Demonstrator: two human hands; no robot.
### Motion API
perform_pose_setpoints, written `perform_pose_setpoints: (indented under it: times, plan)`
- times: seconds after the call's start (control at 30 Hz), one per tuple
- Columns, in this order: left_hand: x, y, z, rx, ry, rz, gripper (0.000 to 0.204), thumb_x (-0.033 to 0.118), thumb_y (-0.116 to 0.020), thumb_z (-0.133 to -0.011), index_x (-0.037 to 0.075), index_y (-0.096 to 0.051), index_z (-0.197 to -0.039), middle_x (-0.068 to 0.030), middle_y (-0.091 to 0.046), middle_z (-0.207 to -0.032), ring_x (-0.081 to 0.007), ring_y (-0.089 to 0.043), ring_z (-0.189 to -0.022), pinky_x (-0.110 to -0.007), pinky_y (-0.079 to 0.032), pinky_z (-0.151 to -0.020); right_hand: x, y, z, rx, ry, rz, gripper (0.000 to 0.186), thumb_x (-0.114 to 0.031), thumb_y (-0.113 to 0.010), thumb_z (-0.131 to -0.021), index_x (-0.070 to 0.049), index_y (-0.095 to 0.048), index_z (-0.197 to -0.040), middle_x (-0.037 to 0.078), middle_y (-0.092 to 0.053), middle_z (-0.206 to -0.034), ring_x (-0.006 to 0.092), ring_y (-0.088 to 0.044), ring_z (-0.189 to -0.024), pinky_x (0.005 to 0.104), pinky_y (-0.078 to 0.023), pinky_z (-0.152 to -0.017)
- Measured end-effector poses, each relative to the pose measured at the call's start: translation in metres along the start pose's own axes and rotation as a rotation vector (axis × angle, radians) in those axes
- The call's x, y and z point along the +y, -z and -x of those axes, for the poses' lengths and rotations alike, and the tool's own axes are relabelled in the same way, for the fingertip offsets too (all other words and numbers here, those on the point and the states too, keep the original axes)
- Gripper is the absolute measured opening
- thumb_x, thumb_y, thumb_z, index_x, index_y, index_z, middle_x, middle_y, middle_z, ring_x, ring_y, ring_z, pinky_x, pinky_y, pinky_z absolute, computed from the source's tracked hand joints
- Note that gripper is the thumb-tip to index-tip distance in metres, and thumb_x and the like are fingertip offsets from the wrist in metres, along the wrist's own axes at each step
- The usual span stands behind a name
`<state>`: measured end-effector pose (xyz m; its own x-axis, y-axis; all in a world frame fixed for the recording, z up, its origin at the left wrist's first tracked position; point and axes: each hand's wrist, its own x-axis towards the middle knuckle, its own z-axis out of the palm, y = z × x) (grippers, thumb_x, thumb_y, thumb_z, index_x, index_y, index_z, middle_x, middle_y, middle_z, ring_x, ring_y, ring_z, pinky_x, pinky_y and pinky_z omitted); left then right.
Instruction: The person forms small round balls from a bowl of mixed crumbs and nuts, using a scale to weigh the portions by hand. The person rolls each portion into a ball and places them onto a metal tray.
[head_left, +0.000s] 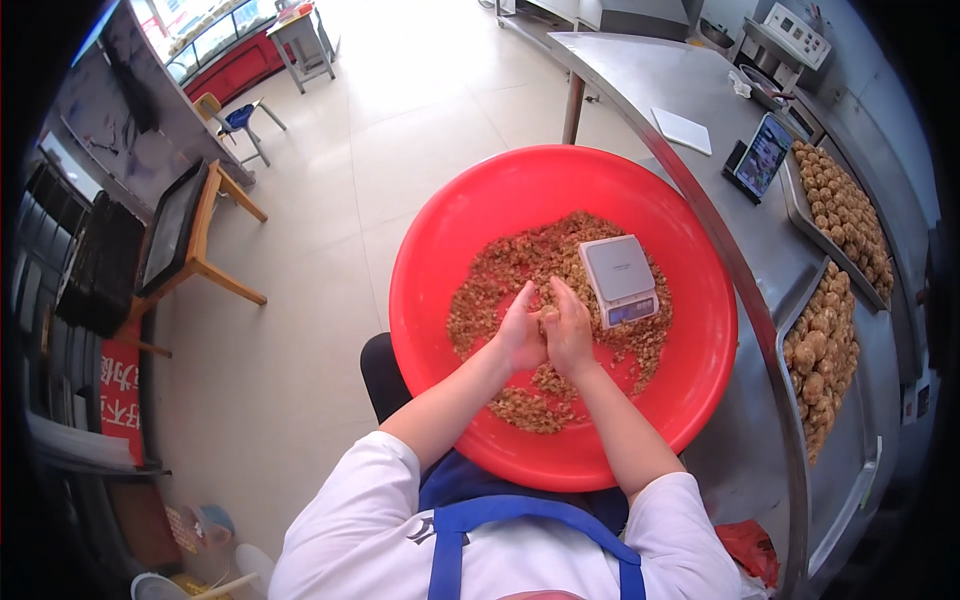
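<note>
A wide red basin (430, 230) holds a loose, brown, crumbly nut-like mixture (500, 265). Over its middle, my left hand (520, 332) and my right hand (570, 333) are cupped against each other. A small clump of mixture (548, 309) shows between the palms; the hands hide most of it. Just right of my right hand, a small white digital scale (617, 275) rests on the mixture inside the basin, its plate bare.
On the steel table (735, 240) at right, one tray (812, 205) and another beside it hold many round brown balls (818, 350). A phone (764, 155) leans in a stand near a white pad (682, 131). A wooden stand (210, 260) is at left.
</note>
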<state>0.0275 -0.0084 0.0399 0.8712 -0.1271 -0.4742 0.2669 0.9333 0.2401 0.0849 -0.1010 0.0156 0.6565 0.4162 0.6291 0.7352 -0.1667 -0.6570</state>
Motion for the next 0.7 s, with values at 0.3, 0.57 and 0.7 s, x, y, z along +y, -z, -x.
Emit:
perform_pose_setpoints:
  times: [0.3, 0.57, 0.7]
  plan:
    - [0.004, 0.0, 0.002, -0.198, 0.093, -0.127, 0.087, 0.076, -0.024, -0.086, 0.001, -0.046, -0.124, -0.0108, -0.054, -0.12, -0.0237, -0.053, -0.109, -0.041, -0.038, -0.099, -0.005, 0.025, -0.021, -0.07, -0.318, -0.109, 0.022, -0.016, -0.056, -0.089, 0.0, -0.062, -0.076, 0.012, -0.062, -0.074, 0.0269, -0.063, -0.069, 0.037, -0.049, -0.064]
    - [0.005, 0.001, 0.005, -0.155, 0.14, -0.015, 0.095, 0.082, -0.019, -0.081, 0.005, -0.042, -0.131, -0.0121, -0.048, -0.131, -0.026, -0.046, -0.122, -0.048, -0.03, -0.106, 0.02, 0.014, -0.016, -0.339, -0.131, -0.036, 0.027, -0.031, -0.059, -0.087, -0.006, -0.063, -0.077, 0.011, -0.064, -0.087, 0.0315, -0.063, -0.079, 0.0389, -0.05, -0.066]
    - [-0.017, -0.001, -0.014, 0.119, 0.172, -0.44, 0.093, 0.076, -0.021, -0.086, 0.003, -0.027, -0.144, -0.0115, -0.037, -0.146, -0.0284, -0.039, -0.13, -0.044, -0.023, -0.11, 0.083, 0.014, -0.054, -0.221, -0.326, 0.271, 0.036, -0.032, -0.058, -0.089, -0.003, -0.057, -0.068, 0.016, -0.061, -0.08, 0.0351, -0.06, -0.074, 0.0438, -0.046, -0.06]
